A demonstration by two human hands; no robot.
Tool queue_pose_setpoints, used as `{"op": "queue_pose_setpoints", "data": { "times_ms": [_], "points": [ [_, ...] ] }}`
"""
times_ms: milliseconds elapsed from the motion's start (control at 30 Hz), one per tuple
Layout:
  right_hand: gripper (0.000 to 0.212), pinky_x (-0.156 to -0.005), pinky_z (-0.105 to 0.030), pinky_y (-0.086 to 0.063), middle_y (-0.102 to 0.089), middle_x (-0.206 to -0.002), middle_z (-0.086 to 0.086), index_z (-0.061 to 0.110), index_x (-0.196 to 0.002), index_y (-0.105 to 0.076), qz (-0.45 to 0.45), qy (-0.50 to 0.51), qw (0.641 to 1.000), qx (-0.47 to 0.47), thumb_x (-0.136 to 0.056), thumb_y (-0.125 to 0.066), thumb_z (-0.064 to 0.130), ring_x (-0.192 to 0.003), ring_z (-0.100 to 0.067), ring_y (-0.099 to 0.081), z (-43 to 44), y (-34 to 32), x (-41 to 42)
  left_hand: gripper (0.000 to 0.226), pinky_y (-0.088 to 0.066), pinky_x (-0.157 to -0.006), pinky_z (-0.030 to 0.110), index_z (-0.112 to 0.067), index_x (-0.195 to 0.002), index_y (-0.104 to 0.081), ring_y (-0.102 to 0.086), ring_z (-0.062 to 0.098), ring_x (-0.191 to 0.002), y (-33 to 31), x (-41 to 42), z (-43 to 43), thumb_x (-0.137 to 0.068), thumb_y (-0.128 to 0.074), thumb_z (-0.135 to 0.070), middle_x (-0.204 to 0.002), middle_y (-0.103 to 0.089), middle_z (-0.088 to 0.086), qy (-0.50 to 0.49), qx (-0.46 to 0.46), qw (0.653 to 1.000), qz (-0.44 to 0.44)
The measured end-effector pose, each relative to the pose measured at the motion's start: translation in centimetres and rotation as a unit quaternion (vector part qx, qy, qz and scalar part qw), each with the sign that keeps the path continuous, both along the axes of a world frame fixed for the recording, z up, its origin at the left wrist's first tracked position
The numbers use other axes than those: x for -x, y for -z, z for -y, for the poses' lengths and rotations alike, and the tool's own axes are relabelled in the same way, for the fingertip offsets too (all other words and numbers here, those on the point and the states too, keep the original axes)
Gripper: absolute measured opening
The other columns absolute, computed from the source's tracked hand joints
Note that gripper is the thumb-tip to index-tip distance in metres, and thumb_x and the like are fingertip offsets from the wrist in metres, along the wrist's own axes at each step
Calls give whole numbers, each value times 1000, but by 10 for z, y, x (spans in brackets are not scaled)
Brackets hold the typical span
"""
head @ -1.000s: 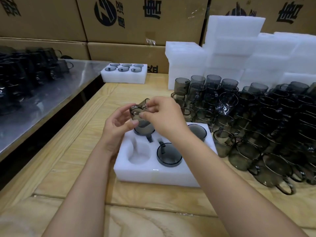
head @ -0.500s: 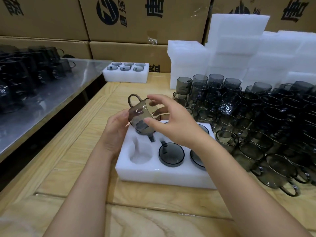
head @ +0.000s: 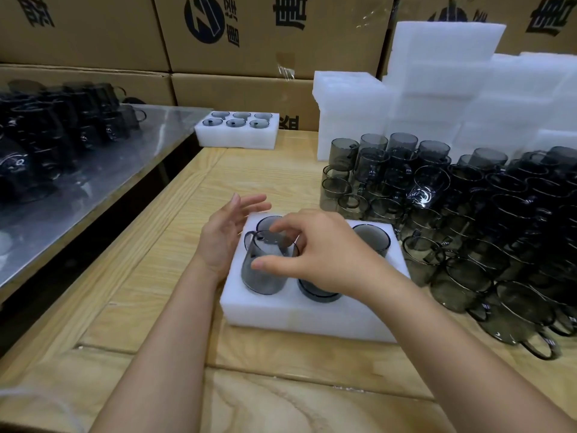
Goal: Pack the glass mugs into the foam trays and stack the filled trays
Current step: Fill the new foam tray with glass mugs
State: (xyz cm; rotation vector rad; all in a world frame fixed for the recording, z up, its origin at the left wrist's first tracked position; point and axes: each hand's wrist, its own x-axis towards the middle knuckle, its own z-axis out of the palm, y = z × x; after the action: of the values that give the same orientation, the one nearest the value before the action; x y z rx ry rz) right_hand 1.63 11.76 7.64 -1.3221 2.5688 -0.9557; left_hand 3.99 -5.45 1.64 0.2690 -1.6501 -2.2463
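R hand curled over the mug, thumb on its near wall, fingers over the rim, gripping it. Mug's standing in the front-left pocket of the foam tray, handle to the left. L hand slack, fingers spread, holding nothing, just beside the handle at the tray's left edge. Bare wooden table to the left & in front. Loose mugs crowd the tray's right edge.
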Motion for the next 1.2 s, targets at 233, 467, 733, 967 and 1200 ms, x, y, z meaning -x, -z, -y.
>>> {"op": "queue_pose_setpoints", "data": {
  "times_ms": [233, 467, 733, 967, 1200],
  "points": [
    [53, -68, -28, -27, -45, -92, 0, 17, -114, -58, -142, 35, 982, -118, -80, -59, 58, -92, -21, -49, 17, -6, -22, 49, -48, -88, 36, -5, -112, -63, -62, 25, -102, 3, 1, 3, -84, -49, -43, -115, -64, 15, -18, 23, 1000, 10],
    [53, -68, -28, -27, -46, -115, -8, 11, -116, -51, -191, 12, 973, -128, -82, -62, 51, -84, -17, -32, 21, -2, -28, 19, -50, -62, 12, -17, -103, -71, -68, 5, -92, 2, 0, -1, -93, -56, -24, -103, -72, -9, -41, 107, 992, 46],
    [43, -74, -34, -41, -58, -85, -6, 9, -90, -62, 11, -22, 999, -21, -90, -50, 50, -86, -23, -51, 7, -3, 1, 31, -34, -79, 11, -25, -124, -59, -47, -12, -92, -20, -1, -10, -98, -45, -35, -110, -52, -23, -78, 309, 932, 172],
    [56, -111, -48, 18, -3, -159, -5, 24, -150, -13, -6, 126, 987, -99, -99, -14, 47, -144, -26, 18, 47, 27, 11, 48, -35, -102, 50, -30, -134, -44, -45, 30, -124, -21, -14, -31, -99, -18, -50, -134, -51, 2, -106, 514, 788, 321],
    [53, -101, -56, 28, -6, -158, -11, 21, -149, -15, -69, 156, 970, -175, -100, -7, 40, -144, -30, 11, 44, 46, 8, 55, -34, -96, 47, -25, -149, -8, -42, 32, -127, -9, -18, -43, -99, -10, -47, -143, -43, 8, -116, 609, 694, 366]
  ]
}}
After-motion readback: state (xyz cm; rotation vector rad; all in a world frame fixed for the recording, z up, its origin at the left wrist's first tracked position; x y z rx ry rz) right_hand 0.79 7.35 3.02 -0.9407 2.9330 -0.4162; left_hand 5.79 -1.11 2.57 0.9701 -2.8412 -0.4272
